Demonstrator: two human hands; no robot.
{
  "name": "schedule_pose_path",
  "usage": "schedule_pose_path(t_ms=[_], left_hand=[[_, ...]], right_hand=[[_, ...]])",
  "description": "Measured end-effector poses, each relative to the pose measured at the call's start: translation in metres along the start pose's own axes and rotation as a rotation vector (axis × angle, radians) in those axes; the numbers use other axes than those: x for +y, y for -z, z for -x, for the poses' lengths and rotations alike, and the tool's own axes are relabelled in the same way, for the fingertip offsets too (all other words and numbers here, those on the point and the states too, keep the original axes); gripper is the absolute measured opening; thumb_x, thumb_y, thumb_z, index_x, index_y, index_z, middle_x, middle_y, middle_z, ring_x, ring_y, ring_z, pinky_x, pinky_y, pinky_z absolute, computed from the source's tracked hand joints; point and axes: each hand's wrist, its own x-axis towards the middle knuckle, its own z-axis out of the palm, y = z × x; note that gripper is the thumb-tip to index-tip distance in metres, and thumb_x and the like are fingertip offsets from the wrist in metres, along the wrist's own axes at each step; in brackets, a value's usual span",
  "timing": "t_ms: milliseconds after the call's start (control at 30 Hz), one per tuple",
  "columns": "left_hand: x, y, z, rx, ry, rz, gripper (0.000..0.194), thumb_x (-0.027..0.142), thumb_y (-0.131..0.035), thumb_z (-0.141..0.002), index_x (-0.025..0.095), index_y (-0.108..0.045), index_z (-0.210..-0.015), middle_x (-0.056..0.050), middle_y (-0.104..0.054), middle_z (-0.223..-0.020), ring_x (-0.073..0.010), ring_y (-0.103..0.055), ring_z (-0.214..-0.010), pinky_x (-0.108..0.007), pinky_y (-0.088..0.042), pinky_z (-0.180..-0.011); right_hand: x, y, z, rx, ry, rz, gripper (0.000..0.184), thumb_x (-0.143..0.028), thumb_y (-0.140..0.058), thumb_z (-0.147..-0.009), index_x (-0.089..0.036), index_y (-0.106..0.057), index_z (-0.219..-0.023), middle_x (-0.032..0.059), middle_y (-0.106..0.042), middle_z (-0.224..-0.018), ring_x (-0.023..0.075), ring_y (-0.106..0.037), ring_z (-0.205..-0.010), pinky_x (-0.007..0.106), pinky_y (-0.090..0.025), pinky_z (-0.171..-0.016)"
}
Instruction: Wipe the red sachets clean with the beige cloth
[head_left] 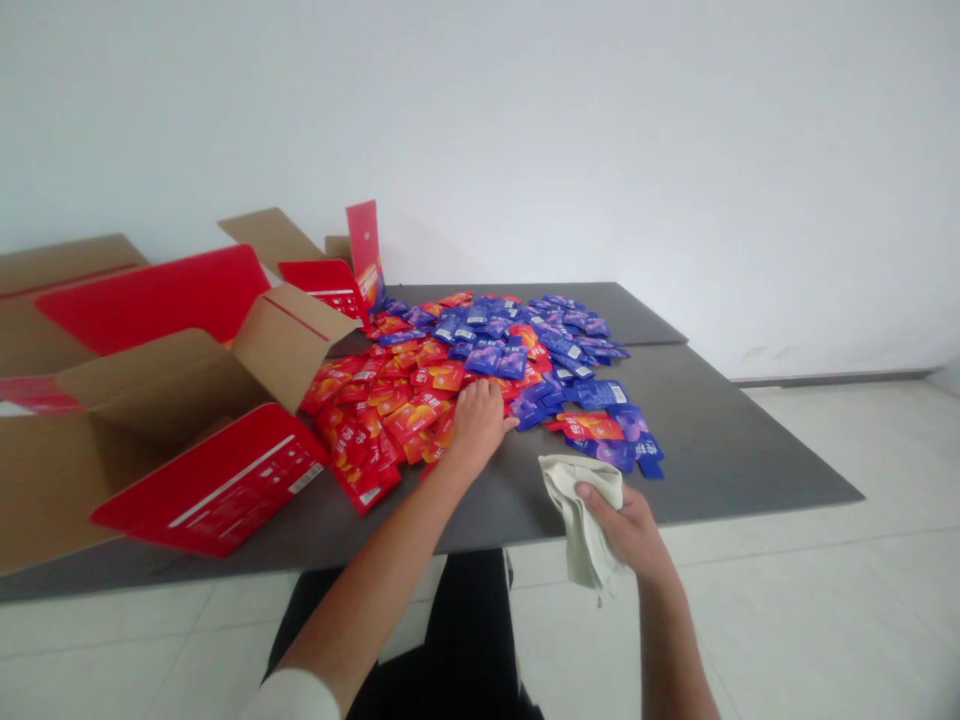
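At the far left, an open cardboard carton (90, 480) is sitting on the counter (720, 460) with its red-printed flaps spread wide, and the frame is cutting off its left side. Its bare brown inner walls are showing, but the flaps are hiding whatever lies deeper inside. More flaps and a tall red panel (364, 250) are rising behind it; it is hard to tell whether they belong to the same carton.

Just beside the carton, a loose heap of red sachets (390, 410) is spreading across the counter and merging into blue sachets (540, 350) further right, with some overlapping. Their small print is too blurred to read.

The left hand (480, 420), below a white sleeve (292, 700), is resting palm-down on the near edge of the pile, right where red meets blue. Its fingers are loosely curled and touching the sachets — the palm is hiding whether it has hold of any.

To the right, the right hand (630, 530) is closed around a crumpled pale cloth (577, 510), thumb on top, near a few stray blue sachets (637, 450) — the cloth is hanging past the counter's near edge.
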Motion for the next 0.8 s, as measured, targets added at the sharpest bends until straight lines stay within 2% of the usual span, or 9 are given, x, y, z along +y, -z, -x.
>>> schedule_pose_path(t_ms=[200,367,500,633,700,800], left_hand=[[0.0,0.0,-0.002,-0.031,-0.026,-0.033,0.026,0.023,-0.078,-0.087,0.016,-0.066,-0.108,-0.017,-0.062,-0.112,-0.0344,-0.057,-0.115,-0.043,-0.041,-0.103],[-0.001,0.006,0.008,-0.069,-0.043,-0.092,0.017,0.019,-0.065,-0.095,0.016,-0.068,-0.111,-0.017,-0.066,-0.11,-0.031,-0.064,-0.104,-0.04,-0.048,-0.092],[0.0,0.01,0.016,-0.058,-0.024,-0.181,0.023,0.023,-0.066,-0.095,0.013,-0.067,-0.116,-0.02,-0.064,-0.12,-0.0342,-0.058,-0.12,-0.044,-0.044,-0.103],[0.003,0.012,0.015,-0.07,0.009,-0.281,0.046,0.035,-0.071,-0.093,0.004,-0.061,-0.126,-0.027,-0.059,-0.134,-0.0375,-0.054,-0.126,-0.047,-0.045,-0.105],[0.006,0.012,0.012,-0.098,0.01,-0.318,0.05,0.036,-0.072,-0.093,0.002,-0.06,-0.128,-0.027,-0.062,-0.129,-0.0365,-0.059,-0.121,-0.044,-0.048,-0.1],[0.011,0.012,0.007,-0.144,0.0,-0.363,0.042,0.031,-0.071,-0.094,-0.001,-0.064,-0.121,-0.027,-0.069,-0.115,-0.0348,-0.066,-0.109,-0.04,-0.054,-0.09]], right_hand=[[-0.002,-0.001,0.0,0.008,-0.015,0.003,0.045,-0.058,-0.076,-0.083,-0.018,-0.08,-0.103,0.0067,-0.076,-0.084,0.0275,-0.07,-0.082,0.035,-0.057,-0.071],[0.004,0.001,-0.001,0.02,-0.033,-0.01,0.047,-0.058,-0.078,-0.081,-0.016,-0.08,-0.101,0.0078,-0.076,-0.082,0.0282,-0.07,-0.083,0.035,-0.057,-0.068],[0.01,0.002,-0.002,0.023,-0.015,-0.015,0.048,-0.059,-0.077,-0.083,-0.015,-0.08,-0.102,0.0088,-0.076,-0.083,0.0271,-0.07,-0.082,0.034,-0.056,-0.068],[0.011,0.001,-0.002,0.02,0.011,-0.01,0.048,-0.06,-0.077,-0.083,-0.016,-0.08,-0.102,0.0081,-0.076,-0.081,0.0265,-0.069,-0.079,0.034,-0.056,-0.068],[0.01,0.001,-0.002,0.022,0.012,-0.002,0.047,-0.06,-0.076,-0.083,-0.017,-0.08,-0.101,0.007,-0.075,-0.079,0.0266,-0.069,-0.078,0.035,-0.056,-0.069],[0.009,0.001,-0.002,0.023,0.006,0.013,0.045,-0.059,-0.076,-0.084,-0.017,-0.08,-0.101,0.0062,-0.075,-0.079,0.026,-0.069,-0.077,0.034,-0.056,-0.068]])
